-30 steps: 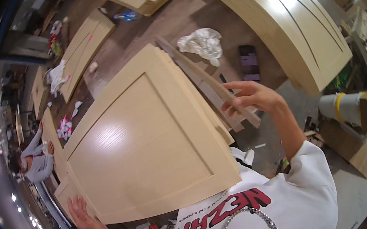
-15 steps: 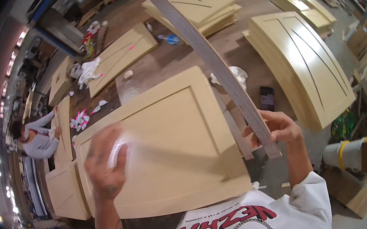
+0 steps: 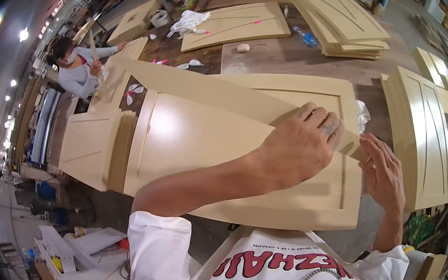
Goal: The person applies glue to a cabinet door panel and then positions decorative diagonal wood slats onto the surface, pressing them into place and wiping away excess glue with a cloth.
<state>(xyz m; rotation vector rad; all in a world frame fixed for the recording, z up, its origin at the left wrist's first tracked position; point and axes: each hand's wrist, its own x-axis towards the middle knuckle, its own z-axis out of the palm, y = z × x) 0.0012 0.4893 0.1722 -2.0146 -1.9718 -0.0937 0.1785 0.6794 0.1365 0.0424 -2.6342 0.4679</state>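
Observation:
A long, narrow pale wooden strip (image 3: 190, 91) slants above a framed cabinet door panel (image 3: 209, 153). Its far end points up to the left. My right hand (image 3: 382, 168) grips the near end, thumb and fingers around its edge. Reaching across from the left, my left hand (image 3: 303, 144) rests on the strip close to that end. The left fingers are curled, and whatever lies under them is hidden. The panel lies flat in front of me, its raised frame partly covered by the strip and my left forearm.
Stacked door panels stand at the right (image 3: 422, 138), far right and left. Another panel (image 3: 237, 23) lies beyond, near a white cloth (image 3: 187, 22), a bottle (image 3: 306, 37) and a whitish lump (image 3: 243, 48). A co-worker (image 3: 78, 68) handles a strip at the left.
The strip has swung leftward over the panel and now shows its pale face instead of the dark one. My left hand, which held something white, has crossed right onto it. The view has turned.

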